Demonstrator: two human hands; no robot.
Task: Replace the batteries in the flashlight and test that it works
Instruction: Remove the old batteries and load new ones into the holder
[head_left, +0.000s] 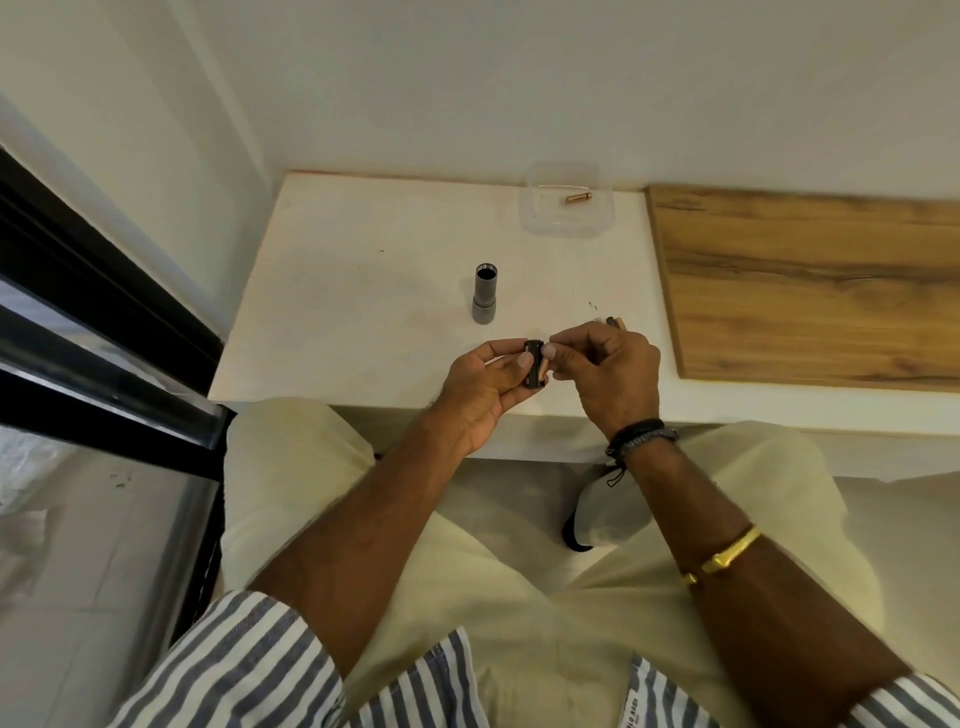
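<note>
Left hand (485, 387) fingers clamp the battery holder (535, 364); right hand (613, 374) fingers pinch a battery (544, 368) against it; flashlight body (485, 300) stands beyond the holder on the worktop (363, 291).

Soft, even light, a bit dim and yellowish. No glare. Faint shadows just under both hands (545, 374) on the white table (363, 270). Sharp around the hands, a little blurry far behind them by the clear box (566, 208). Lines bent and stretched near the edges, like the dark frame (104, 322) off to the left.
</note>
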